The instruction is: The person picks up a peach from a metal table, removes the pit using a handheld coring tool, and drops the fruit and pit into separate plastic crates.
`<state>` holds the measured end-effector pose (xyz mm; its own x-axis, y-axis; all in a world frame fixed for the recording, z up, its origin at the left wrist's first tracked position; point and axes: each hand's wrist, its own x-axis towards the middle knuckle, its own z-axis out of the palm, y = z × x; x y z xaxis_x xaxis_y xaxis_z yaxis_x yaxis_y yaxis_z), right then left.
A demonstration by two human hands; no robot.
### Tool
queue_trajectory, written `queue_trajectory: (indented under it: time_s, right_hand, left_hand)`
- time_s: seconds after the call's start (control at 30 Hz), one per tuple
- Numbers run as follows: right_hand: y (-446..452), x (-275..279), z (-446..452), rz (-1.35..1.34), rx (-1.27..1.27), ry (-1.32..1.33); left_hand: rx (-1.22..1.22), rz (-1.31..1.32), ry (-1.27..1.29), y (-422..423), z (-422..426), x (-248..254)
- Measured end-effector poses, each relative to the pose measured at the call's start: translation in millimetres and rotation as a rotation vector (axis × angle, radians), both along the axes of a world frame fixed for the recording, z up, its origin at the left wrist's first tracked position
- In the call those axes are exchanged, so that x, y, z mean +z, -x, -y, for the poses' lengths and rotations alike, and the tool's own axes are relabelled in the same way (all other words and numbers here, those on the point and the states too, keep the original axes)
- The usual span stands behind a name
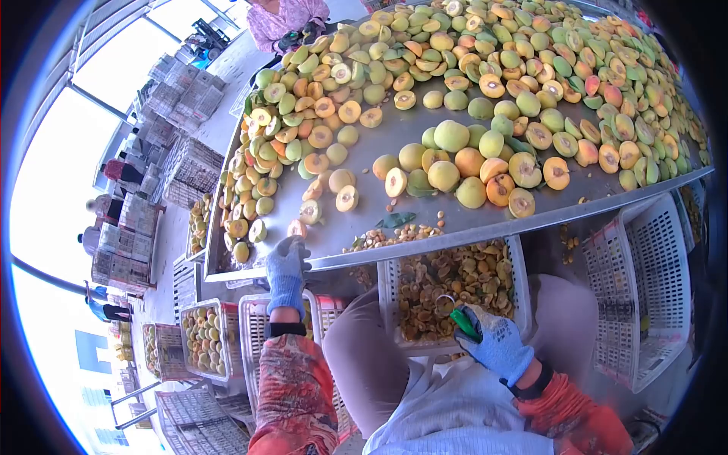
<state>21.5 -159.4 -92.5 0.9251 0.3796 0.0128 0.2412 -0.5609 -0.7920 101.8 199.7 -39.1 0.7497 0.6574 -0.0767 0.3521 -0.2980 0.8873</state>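
My left hand (287,265), in a blue and grey glove, reaches over the table's front rim. Its fingers look loosely bent, with nothing visible in them, and a halved apricot (296,228) lies just beyond the fingertips. In my gloved right hand (494,343) is a pitting tool (464,321) with a green handle and a metal ring at its tip. That hand is closed around the handle above a white crate (388,303) between my knees, which holds brownish fruit pieces (447,284). Halved and whole apricots (447,135) cover much of the metal table (345,235).
Loose pits (390,236) lie by the table's front rim. At my right stand white crates (641,296); a crate of fruit (203,341) is at my left. Across the table is another person (284,23). Stacked crates (193,171) and more people fill the left background.
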Motion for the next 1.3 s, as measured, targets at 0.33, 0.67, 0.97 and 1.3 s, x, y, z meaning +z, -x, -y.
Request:
queue_trajectory:
  time_s: [0.33,0.67,0.97,1.3]
  right_hand:
    - [-7.2,-24.9,16.6,-0.024,0.010,0.098]
    - [24.8,21.8,-0.6,-0.013,0.026,-0.065]
    - [53.5,89.3,-37.6,0.191,0.093,-0.024]
    - [70.9,92.9,-41.1,0.334,0.078,0.061]
  left_hand:
    - [-0.373,-0.408,-0.838,-123.8,69.2,-64.0]
    - [-0.293,0.433,1.108,28.9,87.0,29.0]
    - [-0.445,0.249,1.440,115.7,129.3,10.8]
    - [-0.483,0.274,0.893,141.1,152.0,28.9]
